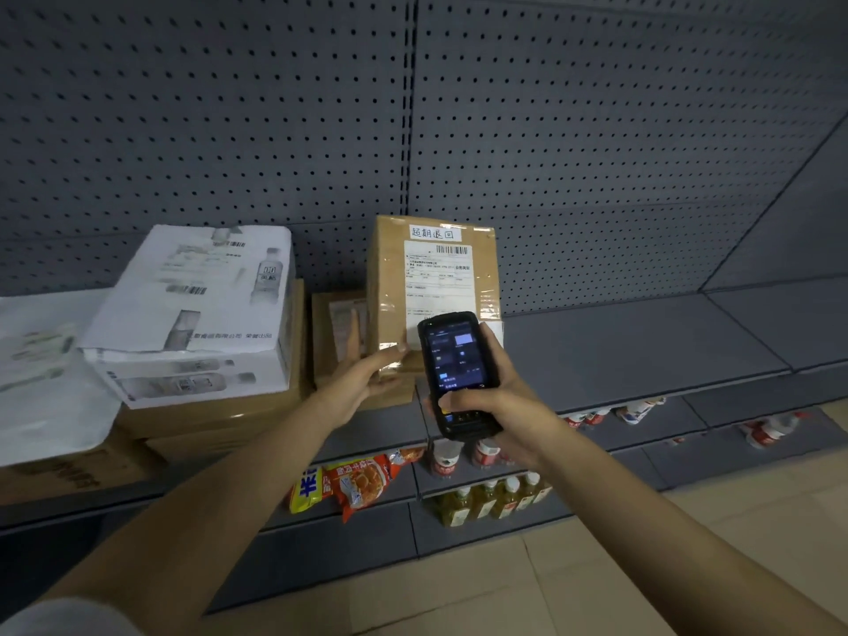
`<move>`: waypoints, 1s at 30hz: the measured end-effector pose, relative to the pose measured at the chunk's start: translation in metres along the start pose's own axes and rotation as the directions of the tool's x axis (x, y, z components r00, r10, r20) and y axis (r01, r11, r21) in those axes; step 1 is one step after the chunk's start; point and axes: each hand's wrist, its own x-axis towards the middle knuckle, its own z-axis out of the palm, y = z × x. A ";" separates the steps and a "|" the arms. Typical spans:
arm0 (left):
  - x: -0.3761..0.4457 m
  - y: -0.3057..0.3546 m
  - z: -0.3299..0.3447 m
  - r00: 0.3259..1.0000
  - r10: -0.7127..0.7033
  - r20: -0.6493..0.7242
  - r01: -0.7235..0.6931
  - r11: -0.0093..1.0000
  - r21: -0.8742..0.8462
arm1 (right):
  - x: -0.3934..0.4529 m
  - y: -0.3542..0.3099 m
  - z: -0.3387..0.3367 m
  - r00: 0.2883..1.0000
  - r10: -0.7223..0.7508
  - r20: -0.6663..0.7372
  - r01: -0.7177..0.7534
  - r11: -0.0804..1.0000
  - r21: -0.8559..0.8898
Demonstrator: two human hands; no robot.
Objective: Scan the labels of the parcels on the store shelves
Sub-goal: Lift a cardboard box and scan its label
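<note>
Right hand [498, 406] grip closed around scanner [456, 374], label's [438, 280] lower edge hidden; left hand [362, 383] open against parcel [390, 291].

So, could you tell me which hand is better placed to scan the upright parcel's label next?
Probably the right hand: it already grips the scanner, held just in front of the parcel below its label. The left hand is open against the parcel's lower left edge, apparently steadying it.
</note>
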 end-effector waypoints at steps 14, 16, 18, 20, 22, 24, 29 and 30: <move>0.115 -0.004 0.114 0.963 -0.222 0.150 0.236 0.969 -0.077 | 0.021 -0.013 -0.106 0.941 -0.128 -0.313 0.126 0.992 -0.029; 0.127 -0.018 0.135 0.957 -0.266 0.119 0.279 0.954 -0.111 | 0.026 -0.013 -0.129 0.935 -0.126 -0.331 0.125 0.992 -0.024; 0.136 -0.032 0.154 0.952 -0.295 0.077 0.303 0.944 -0.131 | 0.034 -0.013 -0.154 0.932 -0.110 -0.345 0.111 0.994 -0.019; 0.143 -0.042 0.167 0.939 -0.341 0.051 0.344 0.929 -0.132 | 0.043 -0.012 -0.178 0.933 -0.097 -0.347 0.098 0.995 -0.014; 0.155 -0.052 0.180 0.930 -0.367 0.004 0.364 0.921 -0.140 | 0.053 -0.013 -0.205 0.939 -0.078 -0.336 0.080 0.997 -0.008; 0.167 -0.061 0.192 0.916 -0.399 -0.038 0.387 0.906 -0.172 | 0.063 -0.015 -0.227 0.946 -0.051 -0.320 0.051 0.999 -0.011; 0.189 -0.078 0.213 0.869 -0.485 -0.101 0.436 0.845 -0.308 | 0.082 -0.011 -0.266 0.963 0.024 -0.267 -0.024 1.000 0.005; 0.192 -0.082 0.214 0.866 -0.488 -0.108 0.433 0.840 -0.326 | 0.085 -0.009 -0.272 0.965 0.038 -0.259 -0.038 0.999 0.004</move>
